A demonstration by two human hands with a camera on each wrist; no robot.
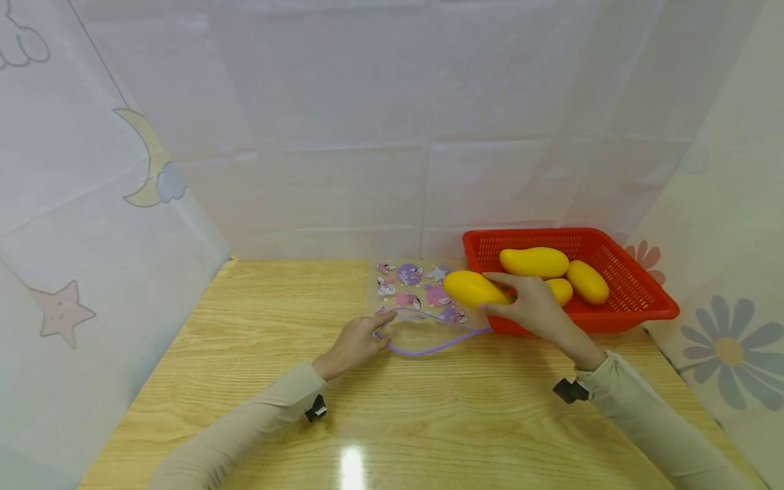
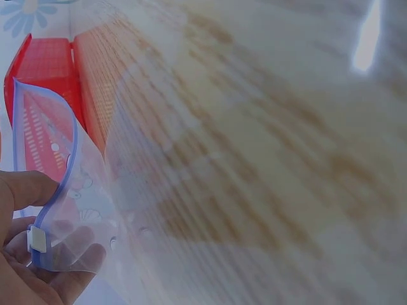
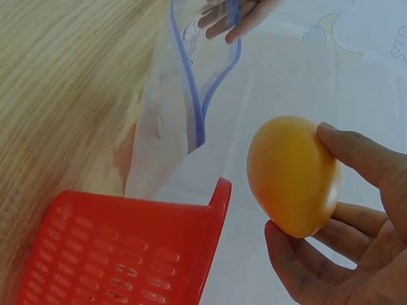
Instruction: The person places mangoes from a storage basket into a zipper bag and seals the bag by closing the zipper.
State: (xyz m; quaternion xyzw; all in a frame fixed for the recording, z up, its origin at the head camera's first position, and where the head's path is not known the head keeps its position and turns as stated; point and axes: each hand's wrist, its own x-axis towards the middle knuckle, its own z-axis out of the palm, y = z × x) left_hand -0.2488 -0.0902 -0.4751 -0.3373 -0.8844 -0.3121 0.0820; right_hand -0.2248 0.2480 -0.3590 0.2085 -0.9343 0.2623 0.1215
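Observation:
My right hand holds a yellow mango between thumb and fingers, above the left rim of a red basket. In the right wrist view, the held mango is apart from the bag's mouth. A clear zip bag with a purple-blue edge and cartoon prints lies on the table, its mouth parted. My left hand pinches the left end of that mouth, near a white slider in the left wrist view. Behind the right hand, the basket holds a long mango and two others.
The wooden table extends in front and to the left. A pale cloth backdrop rises behind it, with printed side walls at left and right. The basket stands at the back right, close to the bag's right end.

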